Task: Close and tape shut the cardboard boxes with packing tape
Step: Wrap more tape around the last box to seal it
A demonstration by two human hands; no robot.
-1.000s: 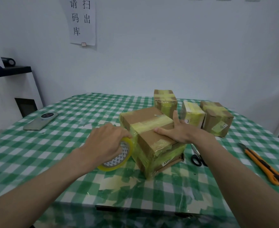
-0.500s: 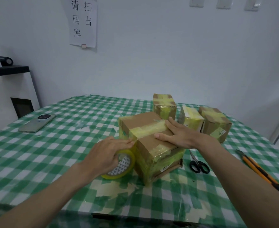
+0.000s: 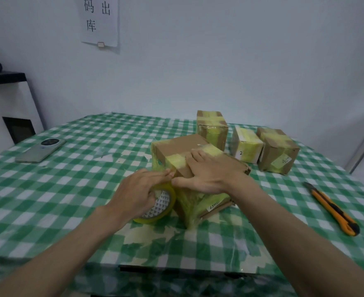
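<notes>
Progress: tape already crosses the top and wraps the near corner of the large brown cardboard box (image 3: 200, 166); the current strip looks part-laid down its left side, so cutting and smoothing seem left.
Box position: it sits mid-tabletop on the green-and-white checked cloth (image 3: 74, 189), flaps shut.
Left grip: the left hand (image 3: 142, 191) curls round the yellowish roll of clear packing tape (image 3: 161, 205), held against the large box's left side, roll edge near the cloth.
Right grip: the right hand (image 3: 206, 174) lies flat with fingers spread on the large box's top, pressing it, holding nothing.
Finished boxes: behind the large box stand three smaller ones, a tall taped brown box (image 3: 212, 129), a white-and-yellow taped box (image 3: 246, 146) and a brown taped box with a label (image 3: 278, 154); all look sealed.
Contents: every box is closed, so what is inside cannot be told.
Tools: an orange-and-black utility knife (image 3: 332, 209) lies right of the large box, well apart.
Other: a grey phone (image 3: 40, 150) lies far left of the large box.
</notes>
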